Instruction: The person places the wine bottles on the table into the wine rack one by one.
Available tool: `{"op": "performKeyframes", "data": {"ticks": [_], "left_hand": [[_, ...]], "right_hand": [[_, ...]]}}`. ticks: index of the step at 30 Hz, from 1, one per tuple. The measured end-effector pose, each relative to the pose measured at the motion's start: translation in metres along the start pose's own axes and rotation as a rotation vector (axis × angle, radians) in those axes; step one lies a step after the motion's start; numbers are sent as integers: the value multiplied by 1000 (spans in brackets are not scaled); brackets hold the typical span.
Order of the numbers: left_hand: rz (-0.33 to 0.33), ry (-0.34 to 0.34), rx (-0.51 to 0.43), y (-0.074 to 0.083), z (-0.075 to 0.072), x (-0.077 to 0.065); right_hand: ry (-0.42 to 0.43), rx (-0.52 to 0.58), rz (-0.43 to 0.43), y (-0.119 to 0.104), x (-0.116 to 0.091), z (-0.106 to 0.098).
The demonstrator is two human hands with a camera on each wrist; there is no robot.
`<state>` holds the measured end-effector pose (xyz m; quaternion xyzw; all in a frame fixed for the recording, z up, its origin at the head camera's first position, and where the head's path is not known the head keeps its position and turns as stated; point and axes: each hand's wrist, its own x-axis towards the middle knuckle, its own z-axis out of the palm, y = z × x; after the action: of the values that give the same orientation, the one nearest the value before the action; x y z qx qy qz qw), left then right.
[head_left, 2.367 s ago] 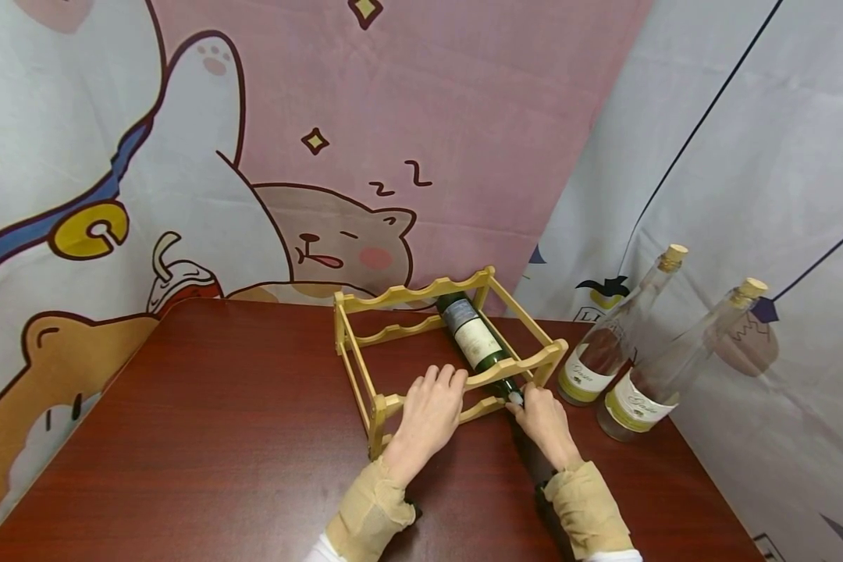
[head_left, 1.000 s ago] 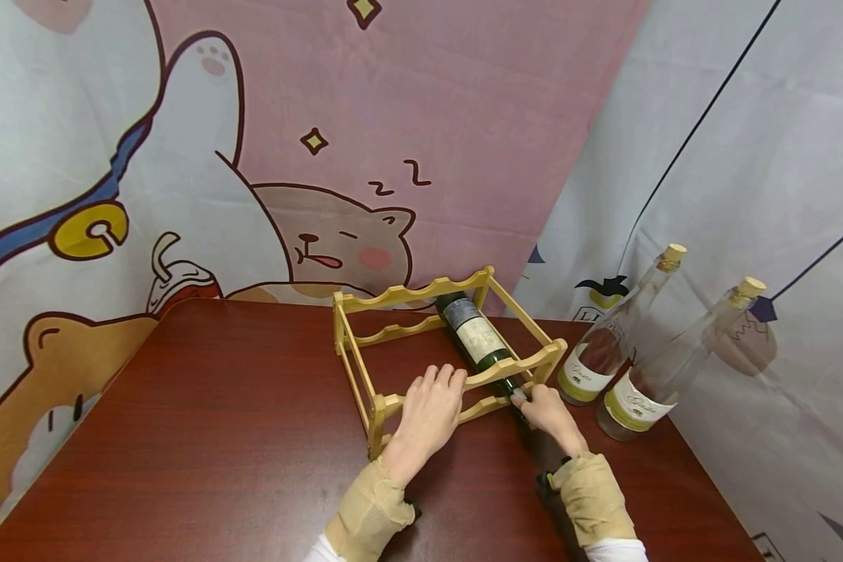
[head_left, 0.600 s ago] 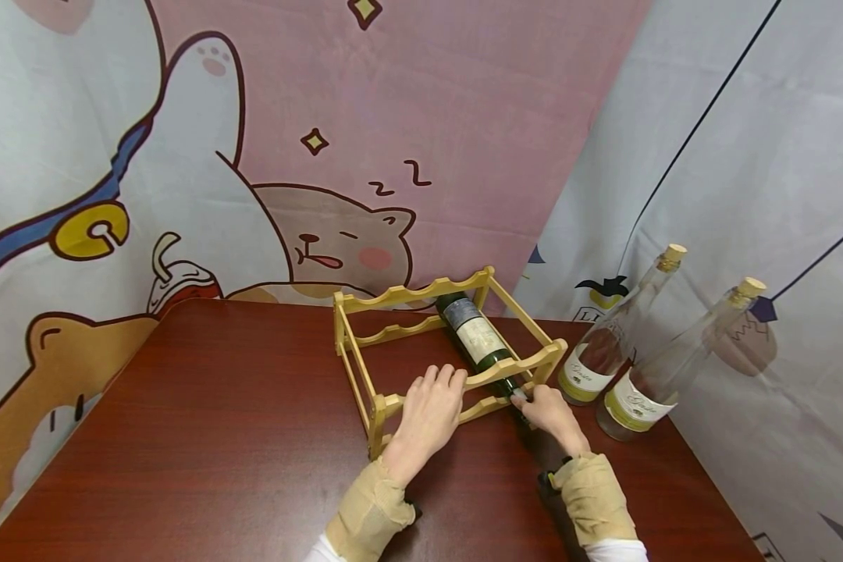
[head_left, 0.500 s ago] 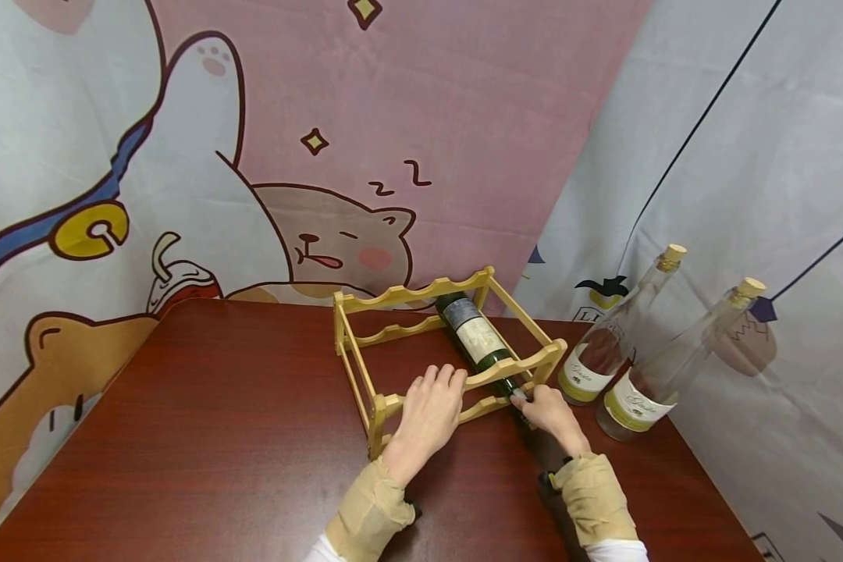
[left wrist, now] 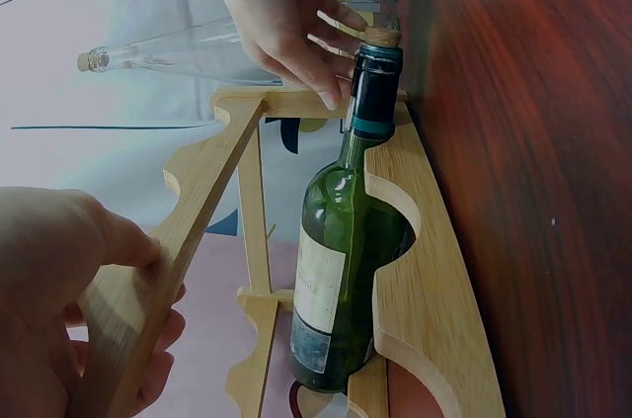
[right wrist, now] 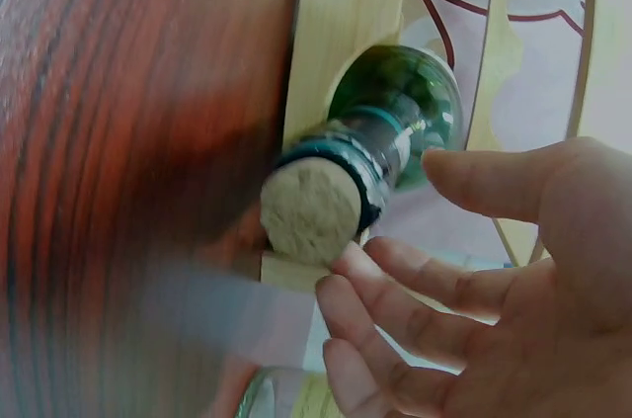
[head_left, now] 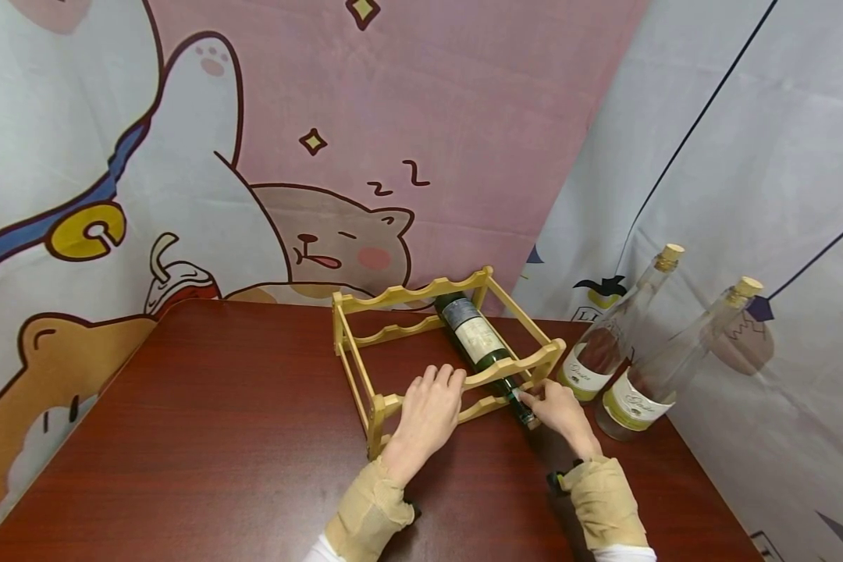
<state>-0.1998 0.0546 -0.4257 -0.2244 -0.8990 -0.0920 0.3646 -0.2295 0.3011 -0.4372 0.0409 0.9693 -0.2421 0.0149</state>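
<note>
A green wine bottle with a pale label lies in the lower right cradle of the wooden wine rack. Its corked neck sticks out over the front rail towards me. My left hand grips the rack's upper front rail; in the left wrist view the thumb and fingers wrap either side of it. Beside the bottle's neck is my right hand, its fingers loosely spread. The right wrist view shows thumb and fingers apart around the cork, not gripping; whether a fingertip touches is hard to tell.
Two clear corked bottles, the nearer and the farther, stand upright right of the rack, close to the right hand. A printed cloth hangs behind the dark red table.
The right hand has let go of the bottle's neck and shifted slightly right, so the corked end now shows. Left hand, rack and bottle stay in place.
</note>
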Motion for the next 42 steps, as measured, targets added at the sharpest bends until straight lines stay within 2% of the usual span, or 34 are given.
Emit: {"op": "performKeyframes", "data": {"ticks": [4, 9, 13, 22, 27, 30, 35, 42], "left_hand": [[2, 7, 4, 0, 0, 0], [1, 11, 7, 0, 0, -1], [5, 16, 9, -1, 0, -1], [0, 9, 3, 0, -1, -1], [0, 7, 0, 0, -1, -1], [2, 11, 0, 0, -1, -1], [2, 14, 8, 0, -2, 0], [4, 6, 2, 0, -2, -1]], "right_hand": [[89, -24, -37, 5, -2, -7], [229, 2, -79, 8, -7, -20], [409, 19, -114, 7, -12, -31], [868, 123, -142, 4, -18, -64], [1054, 147, -186, 9, -20, -84], [1137, 162, -174, 11, -21, -96], [1230, 179, -96, 14, -22, -116], [1304, 266, -2, 19, -18, -136]]}}
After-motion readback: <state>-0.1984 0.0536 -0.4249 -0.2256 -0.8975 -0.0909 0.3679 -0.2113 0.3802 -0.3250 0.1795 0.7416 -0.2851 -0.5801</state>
